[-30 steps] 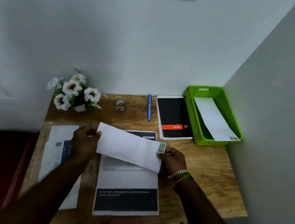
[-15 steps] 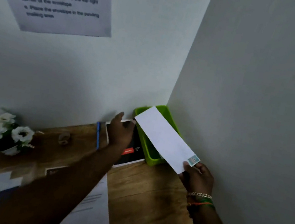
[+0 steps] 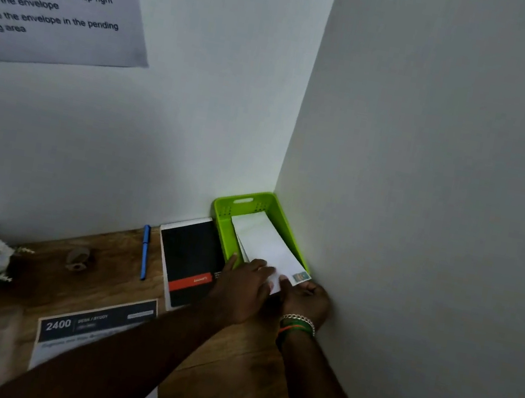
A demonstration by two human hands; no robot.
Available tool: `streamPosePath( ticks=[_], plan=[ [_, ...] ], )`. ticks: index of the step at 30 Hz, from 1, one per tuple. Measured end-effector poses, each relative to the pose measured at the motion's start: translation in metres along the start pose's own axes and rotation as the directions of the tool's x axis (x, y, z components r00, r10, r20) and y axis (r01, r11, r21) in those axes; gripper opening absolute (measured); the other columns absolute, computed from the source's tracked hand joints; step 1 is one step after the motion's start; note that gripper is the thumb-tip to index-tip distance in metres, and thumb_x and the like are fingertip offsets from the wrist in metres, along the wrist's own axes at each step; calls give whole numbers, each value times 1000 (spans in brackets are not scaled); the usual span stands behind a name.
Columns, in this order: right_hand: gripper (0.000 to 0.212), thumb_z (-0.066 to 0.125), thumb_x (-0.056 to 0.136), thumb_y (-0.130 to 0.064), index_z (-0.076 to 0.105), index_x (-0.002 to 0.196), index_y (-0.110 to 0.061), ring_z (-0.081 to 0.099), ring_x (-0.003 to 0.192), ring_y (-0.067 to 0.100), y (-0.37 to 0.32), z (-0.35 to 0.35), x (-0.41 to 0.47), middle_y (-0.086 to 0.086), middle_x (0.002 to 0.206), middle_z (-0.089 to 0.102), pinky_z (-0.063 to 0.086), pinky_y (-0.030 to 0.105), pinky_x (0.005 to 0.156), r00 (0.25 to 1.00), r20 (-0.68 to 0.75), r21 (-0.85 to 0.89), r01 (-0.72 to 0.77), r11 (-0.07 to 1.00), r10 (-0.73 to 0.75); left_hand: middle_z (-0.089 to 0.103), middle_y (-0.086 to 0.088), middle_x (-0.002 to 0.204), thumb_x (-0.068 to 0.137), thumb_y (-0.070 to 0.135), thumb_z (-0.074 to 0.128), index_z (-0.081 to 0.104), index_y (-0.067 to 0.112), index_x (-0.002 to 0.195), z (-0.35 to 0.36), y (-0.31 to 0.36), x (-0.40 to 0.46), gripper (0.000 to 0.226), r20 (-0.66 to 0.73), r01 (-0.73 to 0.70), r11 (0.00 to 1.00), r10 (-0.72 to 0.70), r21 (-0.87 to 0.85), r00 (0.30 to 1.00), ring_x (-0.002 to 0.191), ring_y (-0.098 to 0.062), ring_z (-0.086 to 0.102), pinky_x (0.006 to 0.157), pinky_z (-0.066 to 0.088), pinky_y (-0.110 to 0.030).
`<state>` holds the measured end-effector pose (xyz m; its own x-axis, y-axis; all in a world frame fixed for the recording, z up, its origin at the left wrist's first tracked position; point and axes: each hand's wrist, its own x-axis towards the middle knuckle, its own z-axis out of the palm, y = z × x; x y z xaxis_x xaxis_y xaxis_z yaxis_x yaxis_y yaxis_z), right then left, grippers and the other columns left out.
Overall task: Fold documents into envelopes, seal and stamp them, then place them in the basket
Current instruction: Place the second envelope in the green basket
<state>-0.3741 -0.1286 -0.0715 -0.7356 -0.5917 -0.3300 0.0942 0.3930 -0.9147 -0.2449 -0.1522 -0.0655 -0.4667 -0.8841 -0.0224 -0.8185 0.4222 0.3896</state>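
I was on the last step: the stamped envelope [image 3: 268, 246] lay in the green basket [image 3: 223, 223], near end over the rim. My right hand [image 3: 305, 301] pinched its stamp corner; my left hand [image 3: 245, 284] rested flat fingers on it. Next, I judged, letting go. The notebook [image 3: 190, 259] sat just beside, the pen [image 3: 143, 257] beyond.

envelope [image 3: 264, 244] lowered into basket [image 3: 220, 223] — left grip [image 3: 244, 286] joined

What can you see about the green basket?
The basket is bright green plastic, rectangular, with small holes in its walls and a handle slot at the far end. It sits on the wooden desk in the corner, beside a black notebook. White envelopes lie inside, the top one held by both hands.
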Motion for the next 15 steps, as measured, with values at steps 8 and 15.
streamPosePath(
  ticks=[8, 15],
  plan=[
    [39, 92, 65, -14, 55, 74, -6, 60, 38, 20, 9, -4, 3, 21, 62, 68, 53, 30, 48, 998, 58, 90, -30, 996, 25, 43, 3, 156, 103, 53, 35, 38, 28, 153, 5, -4, 0, 56, 34, -42, 993, 39, 108, 999, 143, -14, 40, 124, -5, -52],
    [31, 75, 85, -25, 56, 65, -10, 55, 63, 23, 16, -24, -31, 8, 64, 61, 45, 32, 66, 992, -92, -3, 84, 996, -84, 55, 3, 144, 97, 41, 56, 58, 28, 139, 7, -8, -22, 44, -261, -57, 980, 5, -191, 965, 137, -15, 46, 122, 20, -48]
  ],
)
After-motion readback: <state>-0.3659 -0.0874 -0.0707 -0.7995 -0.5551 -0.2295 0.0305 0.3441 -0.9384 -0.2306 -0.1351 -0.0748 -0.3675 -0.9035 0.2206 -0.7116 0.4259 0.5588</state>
